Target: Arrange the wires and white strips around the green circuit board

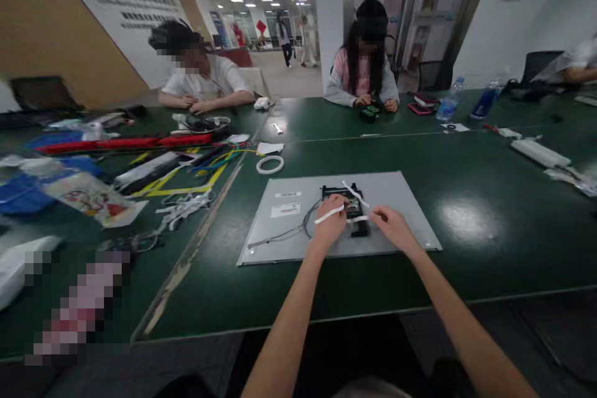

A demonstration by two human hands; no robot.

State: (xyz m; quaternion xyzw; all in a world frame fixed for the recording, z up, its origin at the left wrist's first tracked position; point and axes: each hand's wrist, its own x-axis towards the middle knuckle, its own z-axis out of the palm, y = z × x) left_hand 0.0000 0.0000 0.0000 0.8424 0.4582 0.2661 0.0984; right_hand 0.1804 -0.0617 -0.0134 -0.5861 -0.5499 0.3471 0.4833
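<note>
White tape strip (329, 214) on the grey panel (410, 199), beside the black circuit board (351, 204); left hand (330, 224) pinches one strip, right hand (390, 224) pinches another strip's end (358, 219).

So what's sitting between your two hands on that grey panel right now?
In the head view, between the left hand and right hand lies the black circuit module on the grey panel, with white tape strips across it.
</note>
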